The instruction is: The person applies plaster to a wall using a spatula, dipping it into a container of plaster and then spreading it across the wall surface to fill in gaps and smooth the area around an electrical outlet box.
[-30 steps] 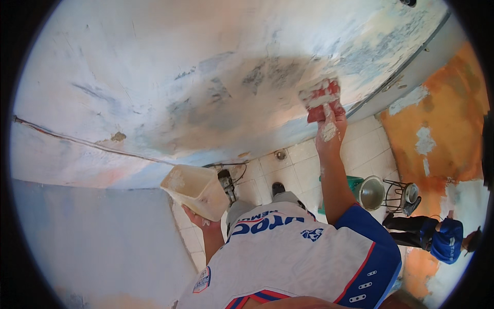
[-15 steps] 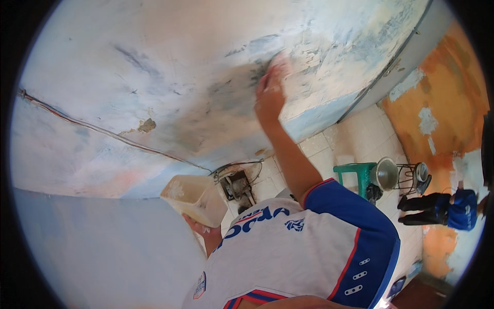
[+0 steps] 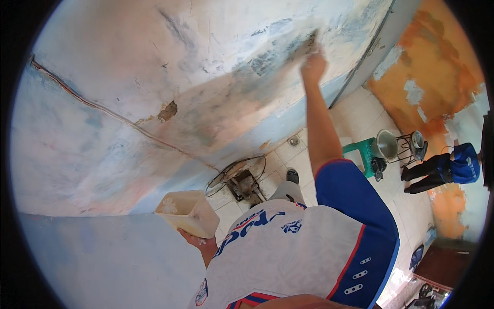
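The left grip [image 3: 199, 240] has the cream tub [image 3: 203, 213]

It grasps the tub from below, between 7 and 8 o'clock. The right grip [image 3: 313, 67] is up by the patchy wall [image 3: 231, 98] at 1 o'clock, too blurry to tell if it is holding anything.

Your tub [image 3: 201, 212] at left looks matt plastic; the far wall [image 3: 206, 108], rough, chipped; the right stool [image 3: 367, 150], plastic; your shirt [image 3: 298, 250], matt cloth.

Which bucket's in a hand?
The cream, box-shaped bucket, held by the left hand. The other, a round greyish bucket by the green stool, has no hand on it.
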`<state>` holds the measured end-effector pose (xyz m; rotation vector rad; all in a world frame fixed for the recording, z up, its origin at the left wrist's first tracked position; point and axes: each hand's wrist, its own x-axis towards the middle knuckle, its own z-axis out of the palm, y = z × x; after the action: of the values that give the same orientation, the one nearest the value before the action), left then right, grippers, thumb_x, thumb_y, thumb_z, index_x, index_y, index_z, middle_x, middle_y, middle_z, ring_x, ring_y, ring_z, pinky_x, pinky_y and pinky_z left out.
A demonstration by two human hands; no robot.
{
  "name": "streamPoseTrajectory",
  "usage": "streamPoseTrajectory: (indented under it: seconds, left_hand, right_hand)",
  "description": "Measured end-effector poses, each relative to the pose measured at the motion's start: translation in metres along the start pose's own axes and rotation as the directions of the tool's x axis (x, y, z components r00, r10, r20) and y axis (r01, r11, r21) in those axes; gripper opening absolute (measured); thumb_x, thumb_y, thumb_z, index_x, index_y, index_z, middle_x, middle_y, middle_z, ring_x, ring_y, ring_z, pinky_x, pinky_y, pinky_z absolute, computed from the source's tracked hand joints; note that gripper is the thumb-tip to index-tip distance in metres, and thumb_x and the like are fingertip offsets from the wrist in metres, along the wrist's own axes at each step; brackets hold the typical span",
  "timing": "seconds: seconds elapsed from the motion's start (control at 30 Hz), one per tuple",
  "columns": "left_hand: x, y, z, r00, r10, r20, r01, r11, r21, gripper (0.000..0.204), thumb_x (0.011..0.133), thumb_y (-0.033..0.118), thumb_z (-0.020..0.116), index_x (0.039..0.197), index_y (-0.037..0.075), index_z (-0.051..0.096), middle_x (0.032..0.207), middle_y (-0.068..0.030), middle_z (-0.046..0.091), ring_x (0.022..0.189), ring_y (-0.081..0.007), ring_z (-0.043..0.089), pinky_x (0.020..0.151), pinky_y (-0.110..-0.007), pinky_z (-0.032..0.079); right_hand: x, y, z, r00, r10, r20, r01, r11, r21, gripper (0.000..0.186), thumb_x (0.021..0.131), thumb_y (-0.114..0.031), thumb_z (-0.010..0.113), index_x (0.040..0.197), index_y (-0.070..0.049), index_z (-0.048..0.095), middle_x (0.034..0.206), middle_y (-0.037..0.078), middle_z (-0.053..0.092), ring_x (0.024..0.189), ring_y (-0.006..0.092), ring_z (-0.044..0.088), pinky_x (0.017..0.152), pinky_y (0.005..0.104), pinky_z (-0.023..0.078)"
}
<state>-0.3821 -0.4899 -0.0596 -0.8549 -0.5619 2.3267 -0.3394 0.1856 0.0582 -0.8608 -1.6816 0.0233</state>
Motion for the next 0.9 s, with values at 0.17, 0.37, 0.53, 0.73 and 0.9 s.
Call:
streamPoseTrajectory:
  seconds: [0.17, 0.37, 0.53, 0.73, 0.9]
  left_hand:
    - [0.013, -0.026, 0.014, 0.996, 0.056, -0.067, -0.029, 0.933, 0.358, 0.073, 0.098, 0.064, 0.043, 0.154, 0.02, 0.03, 0.153, -0.0083, 0.041, 0.138, -0.0326, 0.042, 0.115, -0.053, 0.036]
    - [0.026, -0.061, 0.004, 0.917, 0.056, 0.395, -0.366, 0.516, 0.774, 0.066, 0.1, 0.048, 0.051, 0.152, 0.011, 0.034, 0.154, -0.0101, 0.041, 0.139, -0.0288, 0.044, 0.115, -0.05, 0.036]
    - [0.027, -0.046, 0.005, 0.947, 0.025, 0.321, -0.295, 0.47, 0.832, 0.068, 0.101, 0.058, 0.042, 0.154, 0.017, 0.029, 0.156, -0.0068, 0.038, 0.141, -0.0279, 0.04, 0.117, -0.047, 0.034]
    - [0.026, 0.018, -0.005, 0.992, 0.066, 0.106, -0.125, 0.524, 0.843, 0.065, 0.103, 0.056, 0.037, 0.152, 0.014, 0.029, 0.154, -0.0072, 0.039, 0.139, -0.0256, 0.042, 0.116, -0.043, 0.036]
    - [0.018, -0.075, 0.03, 0.903, 0.164, 0.397, -0.423, 0.179, 0.889, 0.064, 0.103, 0.058, 0.034, 0.152, 0.016, 0.03, 0.148, -0.008, 0.045, 0.134, -0.0279, 0.047, 0.112, -0.044, 0.042]
  right_hand:
    - [-0.102, -0.139, 0.008, 0.979, 0.044, 0.199, -0.075, 0.986, 0.151, 0.05, 0.099, -0.013, 0.05, 0.147, 0.002, 0.04, 0.097, 0.026, 0.068, 0.07, 0.0379, 0.065, 0.062, 0.047, 0.049]
    - [-0.048, -0.074, -0.061, 0.965, 0.251, 0.082, -0.264, 0.906, 0.331, 0.03, 0.101, -0.01, 0.046, 0.119, 0.004, 0.065, 0.094, 0.019, 0.072, 0.08, 0.0196, 0.067, 0.068, 0.0362, 0.051]
    - [0.018, -0.002, -0.004, 0.935, 0.351, 0.043, -0.354, 0.931, 0.085, 0.025, 0.096, -0.009, 0.051, 0.116, 0.001, 0.063, 0.079, 0.023, 0.065, 0.066, 0.0372, 0.063, 0.065, 0.042, 0.05]
    - [-0.123, -0.146, -0.044, 0.979, -0.031, 0.201, -0.077, 0.858, 0.508, 0.037, 0.096, -0.006, 0.048, 0.13, -0.002, 0.061, 0.096, 0.024, 0.068, 0.084, 0.0393, 0.066, 0.073, 0.0412, 0.051]
    - [-0.023, -0.04, -0.043, 0.953, 0.3, -0.045, -0.279, 0.927, 0.252, 0.031, 0.097, -0.012, 0.048, 0.117, 0.004, 0.064, 0.093, 0.023, 0.07, 0.08, 0.0302, 0.069, 0.07, 0.0388, 0.051]
